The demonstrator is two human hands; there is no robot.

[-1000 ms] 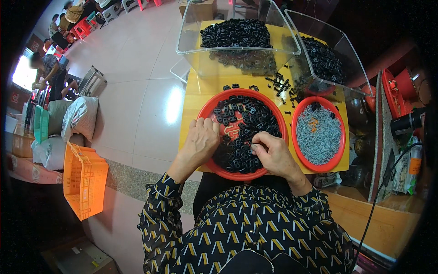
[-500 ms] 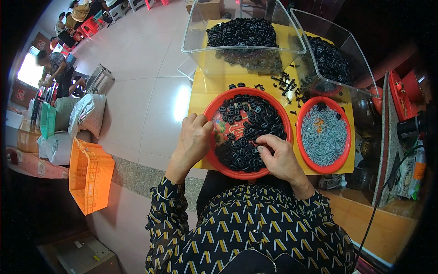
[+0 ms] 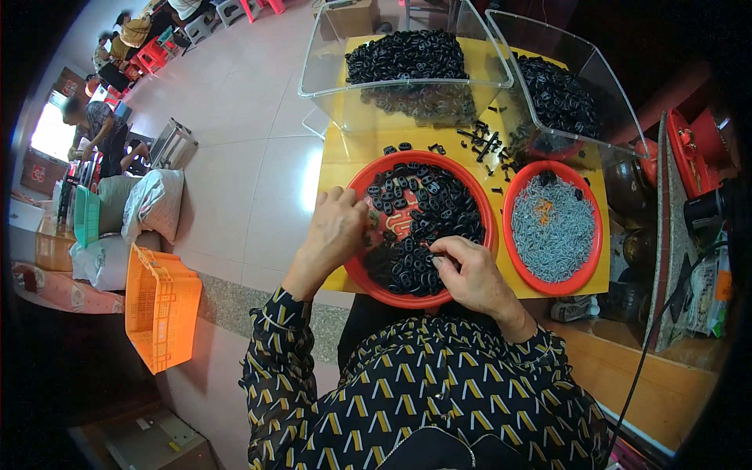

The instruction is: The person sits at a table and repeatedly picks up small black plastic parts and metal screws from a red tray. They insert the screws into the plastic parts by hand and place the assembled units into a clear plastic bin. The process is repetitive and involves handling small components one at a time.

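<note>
A round red tray [image 3: 357, 270] in front of me holds many small black plastic parts [image 3: 458, 205], oval with two holes. Some lie loose at its upper left, where the patterned bottom shows; the rest are heaped. My left hand [image 3: 335, 229] is at the tray's left rim, its fingers curled inward, and whatever they grip is hidden. Over the heap, my right hand [image 3: 474, 274] has thumb and forefinger pinched together low among the black parts. Anything between those fingertips is too small to make out.
Right of the tray stands a red basin [image 3: 511, 254] of grey screws [image 3: 554, 227]. Behind are two clear plastic bins [image 3: 407, 82] [image 3: 607, 145] of black parts. Loose black pieces [image 3: 489, 145] lie on the yellow table [image 3: 335, 172]. An orange crate [image 3: 163, 309] stands left; people sit farther off.
The whole view has shifted slightly. My right hand stays pinched over the heap, its fingertips a little farther left. My left hand keeps its place at the rim.
</note>
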